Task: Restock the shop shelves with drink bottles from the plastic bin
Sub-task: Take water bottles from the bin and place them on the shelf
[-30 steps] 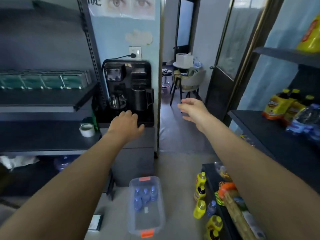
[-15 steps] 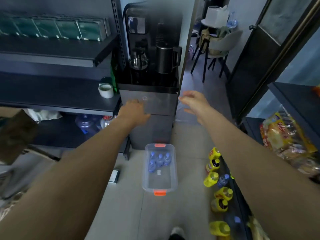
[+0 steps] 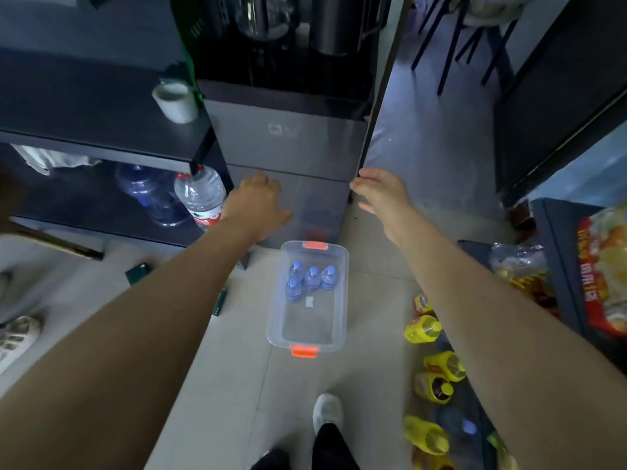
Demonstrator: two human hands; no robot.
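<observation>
Head view: left hand (image 3: 256, 208), right hand (image 3: 383, 195) hover, fingers (image 3: 364, 175) relaxed, above plastic bin (image 3: 344, 300).

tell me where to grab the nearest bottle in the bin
Probably by its neck and cap, from straight above. The nearest bottle stands upright, cap up, bunched with three others at the far end of the clear bin, so its sides are crowded and the walls block a side approach.

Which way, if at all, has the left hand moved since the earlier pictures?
Yes. The left hand has come down: earlier level with the top of the cabinet, now over its lower panel, nearer the bin.
</observation>
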